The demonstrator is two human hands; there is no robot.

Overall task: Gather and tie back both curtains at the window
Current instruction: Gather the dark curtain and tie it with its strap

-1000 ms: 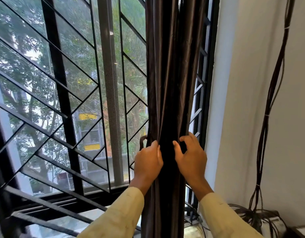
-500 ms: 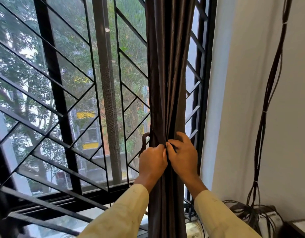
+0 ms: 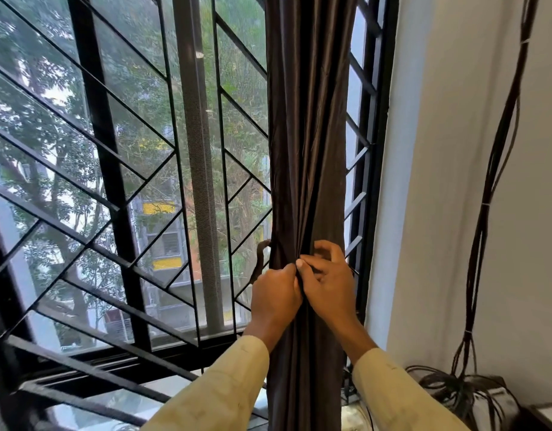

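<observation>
Beyond the black window grille (image 3: 113,181), trees are seen. At the window's right edge, beside the white wall (image 3: 439,181), the dark curtain (image 3: 306,150) is bunched. Its front folds are pinched by the curled fingers of the left hand (image 3: 274,293) and right hand (image 3: 330,287), thumbs touching. A brown tie loop (image 3: 259,259) is seen just above the left hand.

L hand (image 3: 276,295), R hand (image 3: 329,286) now meet on curtain (image 3: 306,150)

Black cables (image 3: 482,209) run down the wall (image 3: 439,150) — coiling over, perhaps, a box (image 3: 494,401).
</observation>
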